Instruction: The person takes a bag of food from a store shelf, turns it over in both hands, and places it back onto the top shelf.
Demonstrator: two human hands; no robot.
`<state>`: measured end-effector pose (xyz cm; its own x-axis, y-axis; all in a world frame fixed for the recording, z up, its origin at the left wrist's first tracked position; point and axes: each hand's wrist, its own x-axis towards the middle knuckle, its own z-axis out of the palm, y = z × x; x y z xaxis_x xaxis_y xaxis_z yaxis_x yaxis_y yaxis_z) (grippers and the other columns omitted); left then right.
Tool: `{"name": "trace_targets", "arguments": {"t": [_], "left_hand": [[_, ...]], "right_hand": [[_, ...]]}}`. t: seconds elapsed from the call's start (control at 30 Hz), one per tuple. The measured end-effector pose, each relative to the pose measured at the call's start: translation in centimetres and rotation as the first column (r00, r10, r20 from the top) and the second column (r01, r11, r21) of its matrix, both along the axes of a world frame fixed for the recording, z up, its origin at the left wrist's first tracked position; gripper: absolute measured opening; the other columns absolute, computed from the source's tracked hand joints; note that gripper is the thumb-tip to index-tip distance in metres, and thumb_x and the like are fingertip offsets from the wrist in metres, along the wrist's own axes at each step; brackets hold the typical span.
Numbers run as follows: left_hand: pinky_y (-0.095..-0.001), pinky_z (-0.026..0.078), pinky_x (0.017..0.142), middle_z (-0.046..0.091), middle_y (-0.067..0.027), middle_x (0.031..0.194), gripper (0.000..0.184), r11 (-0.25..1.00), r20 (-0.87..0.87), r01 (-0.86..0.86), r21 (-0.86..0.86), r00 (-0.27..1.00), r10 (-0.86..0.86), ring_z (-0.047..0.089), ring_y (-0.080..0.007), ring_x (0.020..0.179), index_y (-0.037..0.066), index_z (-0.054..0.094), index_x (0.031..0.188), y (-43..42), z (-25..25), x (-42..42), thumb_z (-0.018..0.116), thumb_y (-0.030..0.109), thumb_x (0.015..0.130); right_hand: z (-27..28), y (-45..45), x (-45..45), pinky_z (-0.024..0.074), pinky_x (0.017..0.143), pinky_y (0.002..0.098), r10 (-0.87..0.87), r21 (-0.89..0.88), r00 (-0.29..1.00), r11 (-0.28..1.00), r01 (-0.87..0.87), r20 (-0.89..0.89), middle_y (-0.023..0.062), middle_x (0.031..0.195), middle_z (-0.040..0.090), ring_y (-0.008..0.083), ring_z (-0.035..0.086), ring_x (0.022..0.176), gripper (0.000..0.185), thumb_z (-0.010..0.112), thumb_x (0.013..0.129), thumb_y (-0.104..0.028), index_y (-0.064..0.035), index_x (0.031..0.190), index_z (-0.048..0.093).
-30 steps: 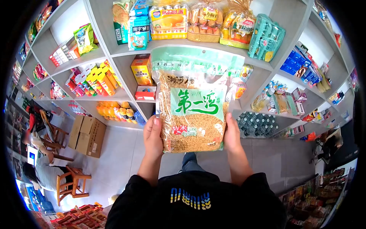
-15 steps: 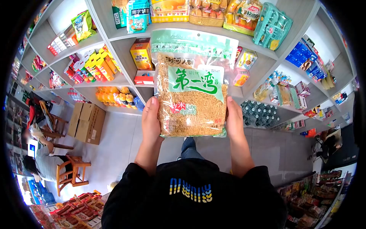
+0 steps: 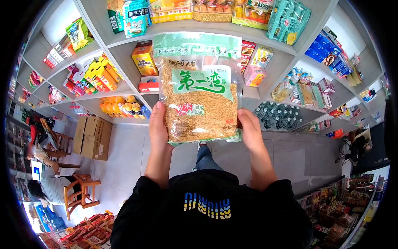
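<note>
The snack bag (image 3: pixel 199 110) sits upright in the upper centre of the frame, held between both hands in front of a grey shelf unit (image 3: pixel 128 40). The left hand (image 3: pixel 159 126) grips its lower left edge and the right hand (image 3: pixel 249 129) its lower right edge, thumbs lying along the sides.

The bag looks like thin, glossy plastic film, broad and flat-faced, with a pale green band across the top and a green label panel over short, golden-brown, dry-looking pieces. It should handle as fairly light for its bulk, pliable yet firm where filled, somewhat slippery, its contents easily crushed. The filled lower sides seem the best hold; the flatter top band would probably bend.

Behind it, on the right, stand stiff, square-edged small boxes (image 3: pixel 262 56); a plain brown cardboard carton (image 3: pixel 99 139) rests on smooth floor tiles (image 3: pixel 124 155) at left.
</note>
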<state>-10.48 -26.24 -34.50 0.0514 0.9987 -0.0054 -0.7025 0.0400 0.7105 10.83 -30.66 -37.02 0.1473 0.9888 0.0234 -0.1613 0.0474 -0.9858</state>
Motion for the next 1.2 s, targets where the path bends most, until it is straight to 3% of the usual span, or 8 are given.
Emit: {"name": "trace_targets", "arguments": {"t": [0.2,0.27,0.47,0.67,0.8,1.0,1.07,1.2], "left_hand": [[-0.0288,0.049,0.069,0.057,-0.0125,0.095,0.033,0.999,0.035,0.010,-0.044,0.999,-0.009,0.059,-0.0178,0.079,-0.002,0.046,0.105,0.4,0.1,-0.5,0.038,0.026,0.090],[-0.0299,0.049,0.070,0.057,-0.0128,0.096,0.032,0.990,0.106,0.063,-0.125,0.993,-0.049,0.059,-0.0188,0.081,-0.001,0.046,0.105,1.0,-0.7,-1.0,0.038,0.026,0.089],[-0.0299,0.049,0.072,0.056,-0.0131,0.098,0.032,0.992,0.136,0.050,-0.117,0.990,-0.034,0.058,-0.0191,0.084,-0.002,0.045,0.105,1.2,-0.8,-0.8,0.039,0.025,0.089],[-0.0292,0.048,0.072,0.056,-0.0128,0.096,0.032,0.996,0.075,0.024,-0.091,0.997,-0.017,0.058,-0.0181,0.082,-0.002,0.046,0.104,1.1,-0.3,-0.6,0.038,0.025,0.090],[-0.0283,0.048,0.070,0.057,-0.0123,0.094,0.031,0.998,0.048,0.015,-0.059,0.999,-0.012,0.059,-0.0170,0.080,-0.002,0.047,0.103,0.7,0.2,-0.1,0.037,0.025,0.090],[-0.0266,0.048,0.066,0.058,-0.0106,0.090,0.029,1.000,-0.075,-0.015,-0.006,0.997,0.014,0.059,-0.0145,0.074,-0.002,0.048,0.100,0.0,0.7,0.6,0.037,0.023,0.090],[-0.0264,0.048,0.065,0.058,-0.0097,0.088,0.028,0.999,-0.073,0.009,-0.048,0.997,-0.012,0.059,-0.0136,0.073,-0.001,0.049,0.098,-0.2,0.7,0.8,0.038,0.023,0.090],[-0.0264,0.048,0.065,0.059,-0.0091,0.087,0.027,0.998,-0.077,0.037,-0.053,0.996,-0.041,0.059,-0.0133,0.073,-0.001,0.049,0.096,-0.4,0.6,1.0,0.038,0.023,0.090]], "right_hand": [[0.3,0.1,0.1,0.0334,0.055,0.0208,0.091,0.055,0.994,0.994,-0.095,0.063,-0.0036,0.063,0.043,0.0052,0.040,0.060,0.025,0.041,0.090,-0.021,-0.0032,0.074,0.048],[-0.1,0.2,-0.3,0.0319,0.054,0.0205,0.080,0.017,0.982,0.997,-0.079,-0.172,-0.0042,0.063,0.042,0.0052,0.038,0.058,0.023,0.042,0.089,-0.023,-0.0050,0.076,0.048],[-0.7,0.5,0.3,0.0252,0.048,0.0177,0.152,0.012,0.894,0.987,-0.162,-0.421,-0.0058,0.063,0.041,0.0038,0.034,0.053,0.023,0.044,0.088,-0.026,-0.0094,0.072,0.046],[-0.4,0.7,-0.3,0.0306,0.047,0.0175,0.054,-0.057,0.896,0.994,-0.088,-0.440,-0.0057,0.062,0.042,0.0036,0.039,0.052,0.022,0.043,0.088,-0.024,-0.0105,0.071,0.045],[-1.0,1.2,0.4,0.0344,0.049,0.0185,0.102,-0.009,0.897,0.993,-0.117,-0.430,-0.0045,0.063,0.044,0.0046,0.042,0.054,0.024,0.041,0.088,-0.027,-0.0112,0.070,0.044],[-1.0,1.2,0.4,0.0394,0.053,0.0193,0.128,-0.035,0.893,0.987,-0.158,-0.431,-0.0007,0.083,0.053,0.0067,0.050,0.064,0.037,0.041,0.084,-0.039,-0.0081,0.104,0.045],[-1.0,0.9,0.0,0.0444,0.066,0.0226,0.081,-0.163,0.910,0.974,-0.160,-0.408,0.0041,0.101,0.053,0.0105,0.054,0.081,0.051,0.048,0.081,-0.035,-0.0046,0.120,0.034],[-1.1,0.7,-0.3,0.0428,0.079,0.0273,0.172,-0.039,0.896,0.978,-0.205,-0.409,0.0086,0.110,0.050,0.0151,0.052,0.095,0.056,0.058,0.077,-0.026,-0.0018,0.122,0.033]]}}
